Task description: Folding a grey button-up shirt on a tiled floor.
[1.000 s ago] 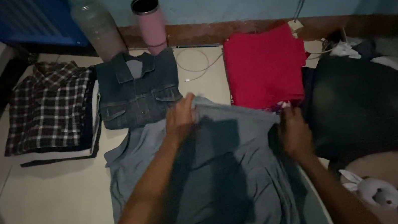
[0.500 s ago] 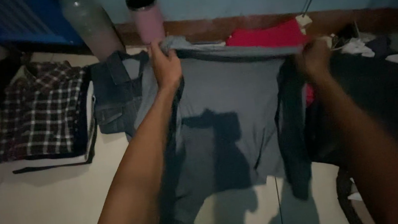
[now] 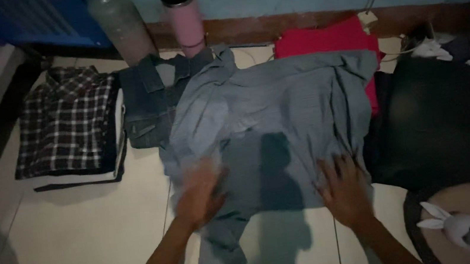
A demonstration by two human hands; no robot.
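both hands are pressing flat and open on the grey shirt [image 3: 280,114], the left hand [image 3: 198,193] at its near left edge, blurred, and the right hand [image 3: 346,187] at its near right edge. it is lying spread on the tiled floor [image 3: 81,240], overlapping the folded jeans [image 3: 145,104] and the red top [image 3: 331,39]. smoothing it too hard could be dragging those folded pieces loose, or nudging the pink cup [image 3: 185,16] over.

Showing plain grey on the shirt [image 3: 280,108] under both hands; beyond it, red on a folded top [image 3: 325,40], faded blue denim [image 3: 150,97], black-and-white plaid [image 3: 66,120], pink tumbler [image 3: 185,18].
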